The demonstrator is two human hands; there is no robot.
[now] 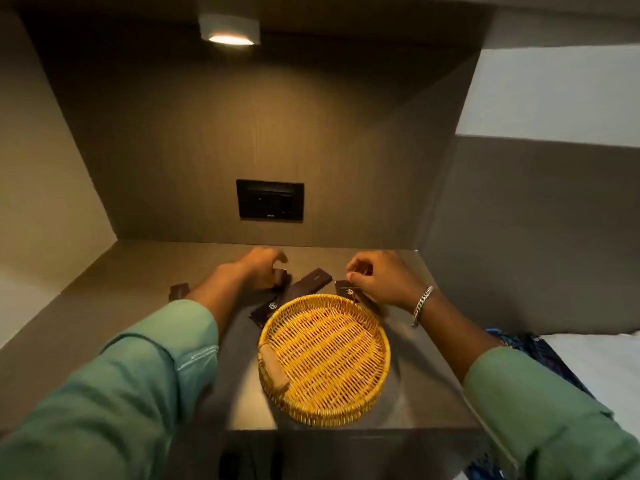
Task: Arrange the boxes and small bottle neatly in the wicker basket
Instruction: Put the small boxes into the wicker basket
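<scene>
Wicker basket [323, 358] empty, near centre. Left hand [259, 268] clamped on a dark box [281, 277]. Right hand [384, 278] pinches another dark box [346, 289] at the far rim.

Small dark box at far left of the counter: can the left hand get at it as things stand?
Probably yes. The small dark box sits in the open beside the left forearm, nothing on it. The left hand is curled over another box farther back and must draw back first.
</scene>
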